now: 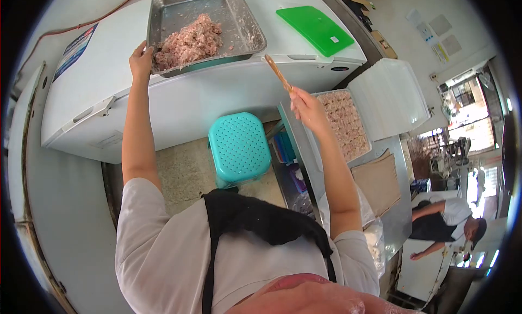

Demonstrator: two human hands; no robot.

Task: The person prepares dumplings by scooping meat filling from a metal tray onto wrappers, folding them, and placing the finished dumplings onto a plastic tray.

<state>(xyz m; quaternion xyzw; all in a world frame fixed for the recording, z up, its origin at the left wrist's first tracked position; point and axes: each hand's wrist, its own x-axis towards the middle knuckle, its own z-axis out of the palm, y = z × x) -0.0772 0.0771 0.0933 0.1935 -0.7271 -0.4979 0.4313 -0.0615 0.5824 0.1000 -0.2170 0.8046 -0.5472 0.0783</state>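
Note:
A deep metal tray (239, 20) rests on the white chest freezer. In its near left part lies a heap of raw minced meat (193, 41), with smears on the tray's walls. My left hand (141, 61) grips the tray's left rim near the front corner, fingers over the edge. Held up in the air right of the tray, my right hand (306, 108) is closed around a slim wooden stick (278, 72) that points away from me. Its lower end is hidden in the fist. Beneath that forearm sits a shallow white tray of portioned meat (343, 123).
A green cutting board (315, 28) lies on the freezer lid (119, 36). Below stands a turquoise stool (240, 148). On the metal table (399, 205) are a brown cloth (378, 183) and plastic bags. A translucent lid (386, 96) leans beyond the meat tray. Another person (446, 221) works at far right.

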